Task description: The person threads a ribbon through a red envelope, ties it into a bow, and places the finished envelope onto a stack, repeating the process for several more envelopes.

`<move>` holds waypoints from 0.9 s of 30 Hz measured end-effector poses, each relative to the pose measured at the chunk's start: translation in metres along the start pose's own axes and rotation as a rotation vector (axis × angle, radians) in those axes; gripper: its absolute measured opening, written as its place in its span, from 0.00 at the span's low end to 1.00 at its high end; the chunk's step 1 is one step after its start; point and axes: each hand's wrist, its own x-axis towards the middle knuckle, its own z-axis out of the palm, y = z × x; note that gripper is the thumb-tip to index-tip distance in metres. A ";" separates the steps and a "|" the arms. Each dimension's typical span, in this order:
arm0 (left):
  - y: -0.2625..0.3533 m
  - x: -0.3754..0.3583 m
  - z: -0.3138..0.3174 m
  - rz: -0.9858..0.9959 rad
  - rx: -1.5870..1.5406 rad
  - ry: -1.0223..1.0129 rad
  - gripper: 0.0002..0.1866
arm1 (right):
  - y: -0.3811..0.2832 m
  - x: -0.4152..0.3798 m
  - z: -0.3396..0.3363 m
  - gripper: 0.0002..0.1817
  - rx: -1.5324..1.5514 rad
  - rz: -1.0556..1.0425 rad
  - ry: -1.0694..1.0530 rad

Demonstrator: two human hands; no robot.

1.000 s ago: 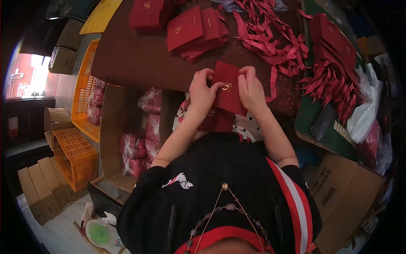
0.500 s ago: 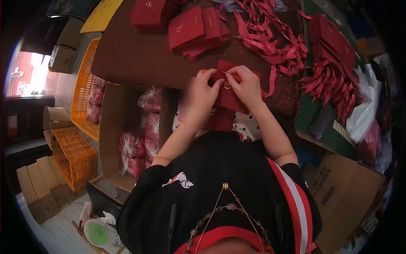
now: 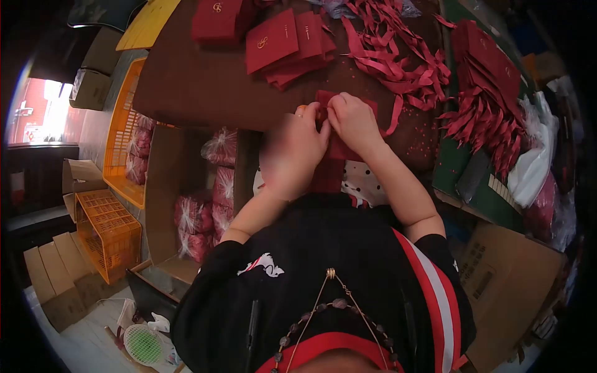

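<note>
Both hands meet over a red pouch (image 3: 339, 149) near the edge of the brown table (image 3: 205, 81). My left hand (image 3: 298, 146) has its fingers closed at the pouch's upper left, beside a small orange thing whose shape is mostly hidden. My right hand (image 3: 354, 124) is pinched against the left fingertips at the pouch's top, covering whatever lies between them. Red ribbon (image 3: 398, 115) trails down just right of the pouch. Another red piece (image 3: 326, 177) lies below, over white dotted cloth (image 3: 362, 180).
Stacked red pouches (image 3: 273, 43) and a ribbon heap (image 3: 398, 56) are at the far side. Ribboned pouches (image 3: 488, 59) lie on a green surface (image 3: 457, 161) at right. Left are orange crates (image 3: 112, 236), a carton (image 3: 165, 186) and bagged red bundles (image 3: 196, 214).
My right hand has turned and closed in on the left fingertips, now covering the gold mark on the pouch. My left hand has shifted slightly right.
</note>
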 end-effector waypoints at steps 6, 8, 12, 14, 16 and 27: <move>0.000 0.000 0.000 0.055 0.032 0.011 0.22 | -0.004 -0.004 0.009 0.06 -0.110 0.037 -0.039; -0.001 -0.002 0.001 0.047 0.081 -0.002 0.22 | -0.007 -0.002 0.012 0.07 -0.176 0.055 -0.082; 0.000 0.000 -0.002 -0.007 0.036 -0.022 0.22 | -0.009 0.004 0.007 0.08 -0.288 0.034 -0.169; -0.001 0.001 -0.002 -0.027 0.008 -0.006 0.21 | -0.006 0.006 0.005 0.08 -0.286 -0.006 -0.180; -0.004 0.002 0.000 -0.048 -0.001 -0.019 0.21 | -0.006 0.007 0.004 0.08 -0.285 -0.042 -0.195; -0.025 0.016 -0.007 -0.033 -0.443 -0.150 0.17 | 0.013 0.005 -0.011 0.07 0.243 0.234 -0.056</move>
